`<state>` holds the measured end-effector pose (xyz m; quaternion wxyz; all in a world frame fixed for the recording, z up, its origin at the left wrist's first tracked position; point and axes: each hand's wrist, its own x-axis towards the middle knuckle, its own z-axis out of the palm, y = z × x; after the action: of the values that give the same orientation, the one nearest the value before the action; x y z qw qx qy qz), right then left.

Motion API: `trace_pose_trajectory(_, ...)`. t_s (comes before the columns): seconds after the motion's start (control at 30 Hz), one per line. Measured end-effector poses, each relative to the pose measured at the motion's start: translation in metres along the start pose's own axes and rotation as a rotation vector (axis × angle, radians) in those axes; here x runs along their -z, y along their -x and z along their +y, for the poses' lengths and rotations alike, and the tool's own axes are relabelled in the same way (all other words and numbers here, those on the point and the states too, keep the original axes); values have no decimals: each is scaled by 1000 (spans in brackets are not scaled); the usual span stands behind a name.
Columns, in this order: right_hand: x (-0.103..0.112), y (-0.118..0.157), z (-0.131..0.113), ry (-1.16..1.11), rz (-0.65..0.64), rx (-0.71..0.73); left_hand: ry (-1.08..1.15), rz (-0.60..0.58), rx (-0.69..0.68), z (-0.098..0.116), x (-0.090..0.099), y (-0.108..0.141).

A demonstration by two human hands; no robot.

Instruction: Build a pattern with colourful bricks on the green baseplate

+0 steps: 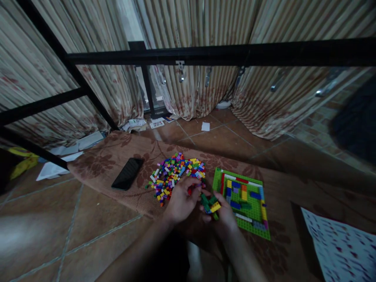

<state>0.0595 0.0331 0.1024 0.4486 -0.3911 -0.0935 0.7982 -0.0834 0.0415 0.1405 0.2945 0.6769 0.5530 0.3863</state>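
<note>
My right hand (225, 217) is closed around several toy building bricks (209, 204), green, yellow and blue, that show between its fingers. Just left of it, my left hand (182, 200) has its fingers pinched close to those bricks; a bit of red and purple shows at its fingertips, too small to make out. A loose pile of small multicoloured bricks (173, 172) spreads beyond my left hand. To the right of my right hand lies a green baseplate (253, 229), with rows of bricks along its edges and several more inside.
A black phone (127, 174) lies left of the pile on the brown patterned cloth (100, 164). At the right is a printed sheet (340, 244). A black metal bar (205, 55) with hanging clips crosses in front of striped curtains (199, 27). Papers (58, 166) lie on the tiled floor.
</note>
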Motion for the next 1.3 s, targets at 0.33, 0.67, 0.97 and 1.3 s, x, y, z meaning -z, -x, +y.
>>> trace_pose_trajectory(0.33,7,25,-31,-34,15,32,-805,-270,-170,-32,-52,-104)
trace_pose_trajectory(0.67,8,33,-32,-2,62,73,-962,-372,-301,-44,-12,-84)
trace_pose_trajectory(0.97,11,36,-35,-50,81,97,-954,-272,-249,-59,52,-59)
trace_pose_trajectory(1.3,16,38,-39,-49,102,102,-805,-219,-299,-27,-15,11)
